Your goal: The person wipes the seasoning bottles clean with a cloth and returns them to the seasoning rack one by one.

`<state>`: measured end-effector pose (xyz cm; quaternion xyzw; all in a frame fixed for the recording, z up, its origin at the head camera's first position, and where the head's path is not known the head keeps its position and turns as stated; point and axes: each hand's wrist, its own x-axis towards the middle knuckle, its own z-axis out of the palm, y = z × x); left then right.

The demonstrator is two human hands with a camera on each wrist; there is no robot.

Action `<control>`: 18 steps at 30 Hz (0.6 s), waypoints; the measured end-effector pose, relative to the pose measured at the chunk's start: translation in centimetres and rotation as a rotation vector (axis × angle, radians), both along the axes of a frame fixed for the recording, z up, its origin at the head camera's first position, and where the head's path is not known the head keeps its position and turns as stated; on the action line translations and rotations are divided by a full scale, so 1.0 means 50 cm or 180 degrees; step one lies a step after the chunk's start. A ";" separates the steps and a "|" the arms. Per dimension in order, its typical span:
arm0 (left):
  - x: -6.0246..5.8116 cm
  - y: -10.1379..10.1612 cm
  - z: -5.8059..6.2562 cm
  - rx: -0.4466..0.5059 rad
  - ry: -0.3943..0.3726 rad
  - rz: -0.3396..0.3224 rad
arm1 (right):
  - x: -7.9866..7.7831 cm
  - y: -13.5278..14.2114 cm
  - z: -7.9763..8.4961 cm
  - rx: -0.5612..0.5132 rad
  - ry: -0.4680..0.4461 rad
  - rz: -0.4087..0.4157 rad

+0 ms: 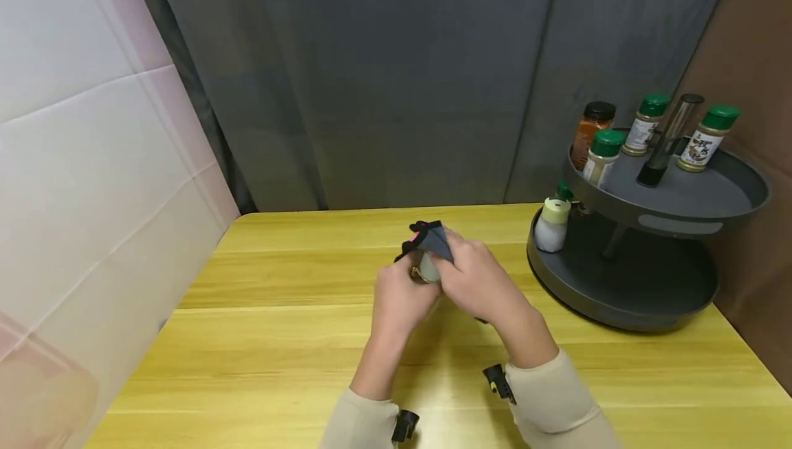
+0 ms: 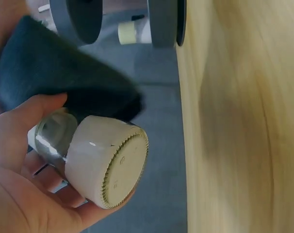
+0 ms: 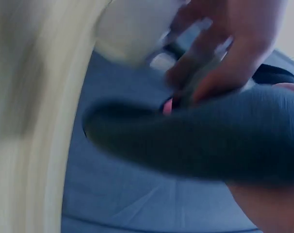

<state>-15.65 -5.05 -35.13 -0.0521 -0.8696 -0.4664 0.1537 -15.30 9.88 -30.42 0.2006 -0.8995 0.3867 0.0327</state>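
Note:
My left hand [image 1: 402,301] grips a clear glass seasoning bottle [image 2: 93,153] with pale contents. The bottle lies tilted, and its ridged round base faces the left wrist camera. In my right hand [image 1: 481,277] is a dark grey cloth [image 1: 438,241] with black edging and a bit of pink, pinched between thumb and fingers. The cloth [image 2: 64,73] overlaps the bottle's far end in the left wrist view, hiding its top. Blurred in the right wrist view, the cloth [image 3: 195,141] droops beside the left hand's fingers. Both hands are close together above the wooden table [image 1: 278,339].
A dark grey two-tier turntable [image 1: 625,304] stands at the right. Its upper tier carries green-capped spice jars [image 1: 704,139] and an orange jar [image 1: 590,136] with a black lid. On the lower tier sits a white bottle [image 1: 552,225] with a pale yellow-green cap. A grey curtain [image 1: 383,91] hangs behind.

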 end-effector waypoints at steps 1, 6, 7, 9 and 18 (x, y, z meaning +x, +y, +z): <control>0.002 -0.002 0.000 0.0083 -0.0094 0.0028 | 0.002 0.003 -0.003 0.0034 -0.0059 -0.0053; -0.001 -0.013 0.001 -0.0089 0.0146 0.0103 | 0.027 0.007 -0.001 0.0157 0.0027 0.0071; -0.001 -0.013 0.003 -0.0170 0.0251 0.0064 | 0.028 0.005 0.004 0.0153 0.0112 0.0121; 0.000 -0.012 0.007 -0.0318 0.0403 -0.0032 | 0.023 0.000 0.013 0.0097 0.0223 0.0167; 0.019 -0.020 0.036 0.1108 -0.0018 -0.0086 | 0.011 0.007 -0.029 -0.1385 -0.0935 -0.0425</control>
